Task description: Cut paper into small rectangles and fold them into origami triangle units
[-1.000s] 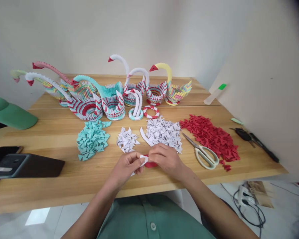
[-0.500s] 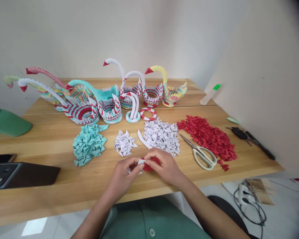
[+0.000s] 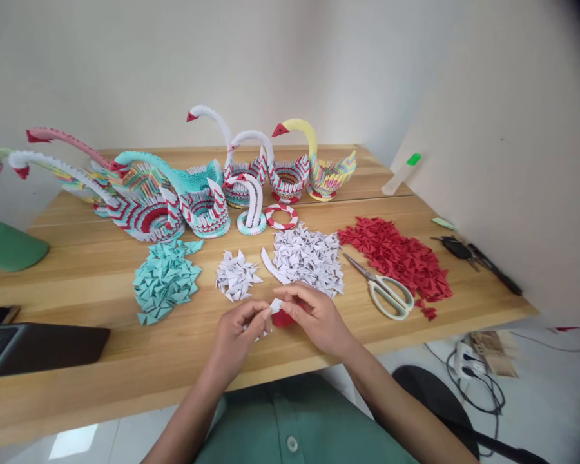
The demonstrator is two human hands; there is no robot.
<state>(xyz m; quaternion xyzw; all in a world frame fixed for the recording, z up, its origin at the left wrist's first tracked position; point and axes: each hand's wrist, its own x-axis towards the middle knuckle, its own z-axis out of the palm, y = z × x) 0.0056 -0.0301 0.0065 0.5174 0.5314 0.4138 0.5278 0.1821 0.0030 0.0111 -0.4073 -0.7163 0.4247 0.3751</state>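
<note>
Near the table's front edge, my left hand (image 3: pixel 241 330) pinches a small white folded paper piece (image 3: pixel 275 306) between thumb and fingers. My right hand (image 3: pixel 316 319) meets it from the other side, its thumb and fingertips closed on the same piece. Partly hidden under my right hand lies a red object (image 3: pixel 283 319), its kind unclear. A few more white paper pieces (image 3: pixel 262 333) show below my left hand. Just beyond the hands are a small pile of white paper triangles (image 3: pixel 238 276), a larger white pile (image 3: pixel 309 258) and a curved white strip (image 3: pixel 272 266) of joined pieces.
Scissors (image 3: pixel 384 289) lie right of my hands, beside a pile of red paper triangles (image 3: pixel 401 261). Teal triangles (image 3: pixel 167 280) are heaped at left. Several folded-paper swans (image 3: pixel 205 209) and a red-and-white ring (image 3: pixel 281 217) stand behind. A dark box-like device (image 3: pixel 53 348) sits front left.
The view has shifted slightly, so the table's things appear further left. Both hands stay together, and the white paper piece between them has turned a little.
</note>
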